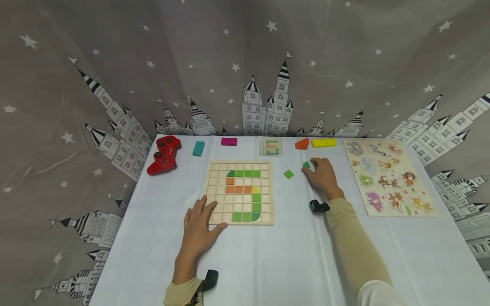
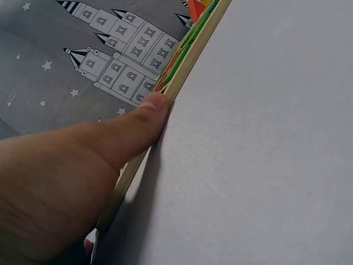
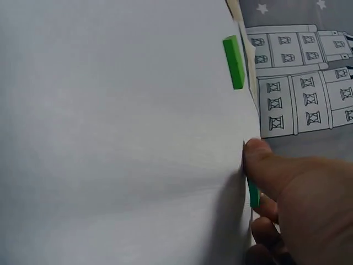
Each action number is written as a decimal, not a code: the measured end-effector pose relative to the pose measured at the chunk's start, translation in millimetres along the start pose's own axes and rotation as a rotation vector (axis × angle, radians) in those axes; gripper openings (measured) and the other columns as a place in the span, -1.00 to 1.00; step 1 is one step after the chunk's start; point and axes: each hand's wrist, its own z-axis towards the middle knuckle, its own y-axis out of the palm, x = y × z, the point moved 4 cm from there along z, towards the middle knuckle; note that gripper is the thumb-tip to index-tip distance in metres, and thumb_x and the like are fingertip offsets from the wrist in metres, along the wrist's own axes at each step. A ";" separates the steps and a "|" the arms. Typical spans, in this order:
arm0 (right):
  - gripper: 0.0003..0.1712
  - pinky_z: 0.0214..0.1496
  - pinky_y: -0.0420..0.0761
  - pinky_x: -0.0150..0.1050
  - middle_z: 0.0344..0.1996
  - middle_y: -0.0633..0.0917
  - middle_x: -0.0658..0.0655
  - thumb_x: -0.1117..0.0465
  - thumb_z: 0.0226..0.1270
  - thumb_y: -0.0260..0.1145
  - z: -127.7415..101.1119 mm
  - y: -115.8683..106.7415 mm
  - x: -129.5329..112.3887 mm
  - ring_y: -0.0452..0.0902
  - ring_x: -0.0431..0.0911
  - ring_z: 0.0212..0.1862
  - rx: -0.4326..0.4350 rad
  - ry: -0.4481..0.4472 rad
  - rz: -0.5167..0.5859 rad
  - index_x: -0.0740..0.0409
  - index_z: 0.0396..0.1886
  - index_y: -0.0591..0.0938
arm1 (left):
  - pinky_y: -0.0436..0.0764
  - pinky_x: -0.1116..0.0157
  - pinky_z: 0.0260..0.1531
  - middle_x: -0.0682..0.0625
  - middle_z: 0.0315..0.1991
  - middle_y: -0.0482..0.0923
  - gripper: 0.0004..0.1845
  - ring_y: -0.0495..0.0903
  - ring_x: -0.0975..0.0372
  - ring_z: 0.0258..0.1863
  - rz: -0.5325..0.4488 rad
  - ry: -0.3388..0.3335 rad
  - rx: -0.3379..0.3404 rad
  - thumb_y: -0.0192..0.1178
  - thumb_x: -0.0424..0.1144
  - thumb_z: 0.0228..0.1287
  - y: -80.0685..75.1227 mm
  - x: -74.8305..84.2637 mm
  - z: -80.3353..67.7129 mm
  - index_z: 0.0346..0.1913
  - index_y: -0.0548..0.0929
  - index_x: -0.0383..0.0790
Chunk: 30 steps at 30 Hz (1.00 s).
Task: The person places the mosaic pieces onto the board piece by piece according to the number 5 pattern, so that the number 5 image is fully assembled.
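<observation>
Two hands: left hand (image 1: pixel 199 229) flat on the board (image 1: pixel 240 192), right hand (image 1: pixel 323 174) pinching a (half-hidden) green piece (image 1: pixel 306 164).

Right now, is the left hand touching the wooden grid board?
Touching. The left wrist view shows the thumb of the left hand pressed against the edge of the wooden grid board, and the head view shows its fingers lying on the board's corner.

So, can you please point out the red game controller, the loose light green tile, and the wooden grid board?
red game controller (image 1: pixel 164 155), head view, middle of its body
light green tile (image 1: pixel 289 174), head view, its top face
wooden grid board (image 1: pixel 239 205), head view, bare squares
</observation>
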 end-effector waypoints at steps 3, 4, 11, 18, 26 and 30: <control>-0.41 0.31 0.48 0.14 0.10 0.53 0.39 0.00 0.48 0.26 -1.0 1.5 -3.7 0.43 0.21 0.11 0.003 -0.019 -0.010 0.33 0.30 0.53 | -0.10 -0.30 0.52 -0.27 0.60 0.09 -0.18 0.01 -0.24 0.60 -0.002 0.016 0.019 0.45 0.07 0.15 -0.7 0.2 -0.1 0.43 0.43 -0.16; -0.44 0.31 0.48 0.14 0.10 0.53 0.38 0.03 0.48 0.26 -1.3 1.3 -4.0 0.43 0.21 0.11 0.005 -0.020 -0.009 0.31 0.29 0.54 | -0.11 -0.30 0.52 -0.27 0.60 0.09 -0.18 0.01 -0.24 0.60 -0.002 0.018 0.020 0.45 0.07 0.16 -0.4 0.2 0.2 0.43 0.43 -0.16; -0.49 0.40 0.44 0.12 0.16 0.52 0.37 0.12 0.48 0.27 -2.6 -0.3 -1.1 0.43 0.20 0.18 0.002 0.013 0.000 0.30 0.30 0.55 | -0.12 -0.29 0.53 -0.26 0.61 0.07 -0.18 0.00 -0.23 0.61 0.006 0.010 0.011 0.46 0.07 0.15 0.3 -0.4 1.2 0.43 0.43 -0.15; -0.50 0.40 0.45 0.14 0.13 0.53 0.35 0.07 0.51 0.22 -9.1 4.9 -6.8 0.47 0.20 0.17 0.005 -0.032 -0.018 0.35 0.24 0.57 | -0.16 -0.26 0.55 -0.24 0.63 0.04 -0.17 -0.04 -0.20 0.62 0.001 -0.011 -0.020 0.43 0.09 0.19 -0.6 -0.8 1.1 0.46 0.41 -0.14; -0.63 0.13 0.58 0.03 -0.03 0.58 0.25 0.09 0.39 0.35 -53.0 17.7 -69.0 0.51 0.10 0.00 0.010 -0.220 0.013 0.26 0.03 0.67 | -0.15 -0.28 0.54 -0.27 0.62 0.04 -0.18 -0.03 -0.22 0.62 -0.008 0.004 -0.010 0.43 0.04 0.19 -2.1 -0.9 -2.6 0.47 0.40 -0.15; -0.70 0.05 0.58 -0.07 -0.11 0.59 0.16 0.09 0.37 0.37 -85.0 41.9 -105.2 0.48 0.01 -0.07 -0.019 -0.384 -0.011 0.18 -0.04 0.69 | -0.17 -0.27 0.55 -0.28 0.63 0.00 -0.22 -0.07 -0.20 0.63 -0.020 0.021 -0.025 0.40 -0.03 0.24 -3.9 -1.7 -3.2 0.49 0.39 -0.14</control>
